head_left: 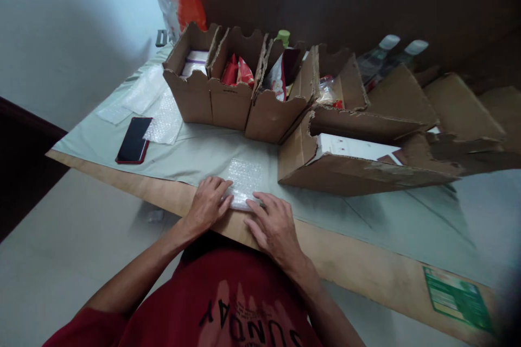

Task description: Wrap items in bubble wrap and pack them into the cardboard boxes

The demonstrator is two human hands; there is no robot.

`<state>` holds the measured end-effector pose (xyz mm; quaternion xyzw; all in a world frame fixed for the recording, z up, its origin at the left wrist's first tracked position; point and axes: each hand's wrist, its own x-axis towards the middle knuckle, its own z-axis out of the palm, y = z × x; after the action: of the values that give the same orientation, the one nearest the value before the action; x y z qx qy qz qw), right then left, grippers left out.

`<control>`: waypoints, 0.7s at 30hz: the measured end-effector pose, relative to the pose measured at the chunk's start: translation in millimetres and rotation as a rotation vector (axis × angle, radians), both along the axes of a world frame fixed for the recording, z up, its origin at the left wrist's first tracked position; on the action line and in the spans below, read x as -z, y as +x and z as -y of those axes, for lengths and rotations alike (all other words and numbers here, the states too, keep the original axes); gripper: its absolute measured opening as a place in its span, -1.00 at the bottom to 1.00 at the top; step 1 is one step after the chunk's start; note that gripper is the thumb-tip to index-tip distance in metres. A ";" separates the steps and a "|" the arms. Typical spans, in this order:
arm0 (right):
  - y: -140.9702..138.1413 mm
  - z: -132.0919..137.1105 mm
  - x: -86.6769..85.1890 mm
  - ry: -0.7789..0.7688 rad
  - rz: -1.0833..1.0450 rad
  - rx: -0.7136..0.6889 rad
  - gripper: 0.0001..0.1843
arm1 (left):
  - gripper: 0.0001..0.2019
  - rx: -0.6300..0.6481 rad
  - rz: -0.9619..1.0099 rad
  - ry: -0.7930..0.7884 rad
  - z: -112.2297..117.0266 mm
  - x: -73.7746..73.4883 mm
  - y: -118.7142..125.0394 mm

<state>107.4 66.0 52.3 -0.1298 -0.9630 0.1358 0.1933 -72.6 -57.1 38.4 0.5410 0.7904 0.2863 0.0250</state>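
A small sheet of bubble wrap [245, 173] lies on the cloth near the table's front edge, its near end thicker, as if folded over. I cannot make out whether something is inside that fold. My left hand [209, 201] grips the fold's left end with bent fingers and thumb. At the right end, my right hand [277, 221] has its fingertips on the wrap, thumb lower at the table edge. More bubble wrap pieces [165, 119] lie to the left, partly beside a dark phone [133, 140] in a red case.
Cardboard bins [230, 105] stand in a row behind the wrap, holding packets and boxes. A wider cardboard bin [345, 176] with a white box [354, 147] sits to the right. An orange bottle [190, 2] stands at the back. A green packet [458, 295] lies at the right front edge.
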 end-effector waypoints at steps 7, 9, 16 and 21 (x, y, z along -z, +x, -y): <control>-10.9 -7.8 10.4 -0.314 -0.051 0.086 -0.72 | -0.67 -0.296 0.853 0.205 34.4 -7.7 21.8; -6.4 -2.7 6.2 -0.473 -0.043 0.123 -0.73 | -0.57 -0.337 1.297 0.221 44.9 -11.2 35.9; 6.0 20.2 -11.7 -0.659 -0.034 0.110 -0.76 | -0.55 -0.311 1.832 0.338 29.0 -14.2 55.4; 11.7 -0.7 -30.2 -0.736 -0.151 0.189 -0.50 | -0.44 -0.275 1.687 0.290 32.5 -19.1 50.5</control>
<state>119.1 66.7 82.5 -0.2683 -0.8166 0.4632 0.2157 -22.1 -89.5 57.5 0.0456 0.5221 0.6904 0.4988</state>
